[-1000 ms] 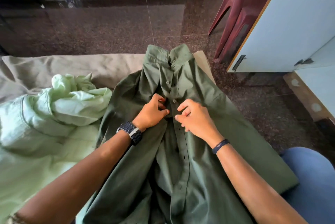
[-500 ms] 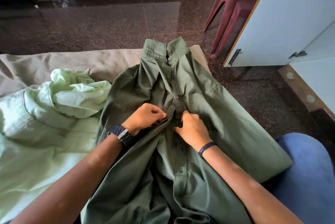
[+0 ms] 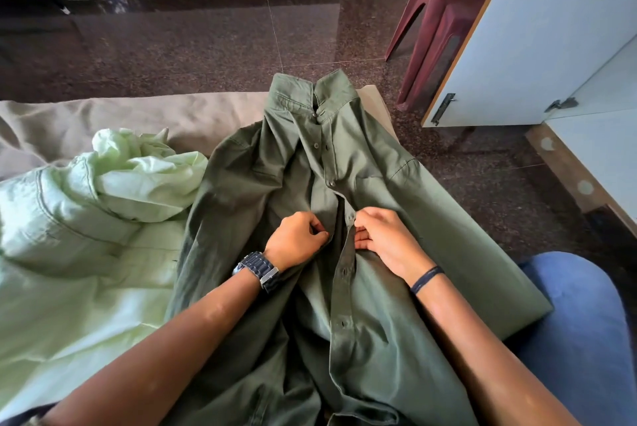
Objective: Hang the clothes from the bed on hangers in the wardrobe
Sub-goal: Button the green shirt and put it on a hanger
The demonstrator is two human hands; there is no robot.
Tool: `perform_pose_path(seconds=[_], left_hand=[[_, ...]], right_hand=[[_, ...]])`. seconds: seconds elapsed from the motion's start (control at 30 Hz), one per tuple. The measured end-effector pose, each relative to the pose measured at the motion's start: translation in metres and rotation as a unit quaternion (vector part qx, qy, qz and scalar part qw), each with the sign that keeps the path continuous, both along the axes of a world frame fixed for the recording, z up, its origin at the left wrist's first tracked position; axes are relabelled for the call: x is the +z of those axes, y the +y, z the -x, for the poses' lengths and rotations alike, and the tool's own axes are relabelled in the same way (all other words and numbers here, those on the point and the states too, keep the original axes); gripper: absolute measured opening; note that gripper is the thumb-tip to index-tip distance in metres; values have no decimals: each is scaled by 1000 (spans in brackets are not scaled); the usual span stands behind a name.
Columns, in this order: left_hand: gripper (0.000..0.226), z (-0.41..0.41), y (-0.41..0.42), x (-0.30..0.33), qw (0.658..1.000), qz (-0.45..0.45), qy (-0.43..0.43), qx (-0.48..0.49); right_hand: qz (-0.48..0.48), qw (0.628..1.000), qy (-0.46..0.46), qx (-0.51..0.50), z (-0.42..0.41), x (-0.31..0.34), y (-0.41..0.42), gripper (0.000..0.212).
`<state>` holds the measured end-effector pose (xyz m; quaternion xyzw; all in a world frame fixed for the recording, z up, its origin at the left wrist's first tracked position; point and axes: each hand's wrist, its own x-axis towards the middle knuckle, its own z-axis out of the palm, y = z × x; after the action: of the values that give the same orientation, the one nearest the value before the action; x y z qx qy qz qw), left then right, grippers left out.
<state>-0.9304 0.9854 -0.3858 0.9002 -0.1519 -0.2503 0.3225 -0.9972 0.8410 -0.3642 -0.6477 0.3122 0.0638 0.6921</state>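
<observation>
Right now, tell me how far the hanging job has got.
Done: nothing shows as hung, and no hanger is in view. In hand: the dark green shirt lies flat on the bed while the left hand and right hand pinch its button placket mid-chest. Left: this shirt, plus the crumpled light green garment, still has to go into the wardrobe.

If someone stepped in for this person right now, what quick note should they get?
Left hand: pinches the dark green shirt at the placket's left edge.
Right hand: grips the placket's other edge, by a button.
Where: the shirt lies front up on the bed, collar away from you; a crumpled light green shirt lies to its left. The wardrobe stands front right.
Done: nothing is hung yet.
Left: finish with the buttons, find hangers (none in view), hang both shirts.
</observation>
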Motion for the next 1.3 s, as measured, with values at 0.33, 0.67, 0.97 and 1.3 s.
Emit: perform_pose_path(seconds=[0.33,0.67,0.97,1.3], left_hand=[[16,5,0,9,961,225,72,142],[13,9,4,-2,881,325,191,287],[7,10,8,-3,848,393,210,286],[17,12,7,11,927,311,83,191]], right_hand=[[99,993,11,68,-3,-8,10,16],[369,908,18,196,-4,-16,21,48],[421,880,-1,220,0,-20,19,24],[345,935,1,77,0,-12,8,13]])
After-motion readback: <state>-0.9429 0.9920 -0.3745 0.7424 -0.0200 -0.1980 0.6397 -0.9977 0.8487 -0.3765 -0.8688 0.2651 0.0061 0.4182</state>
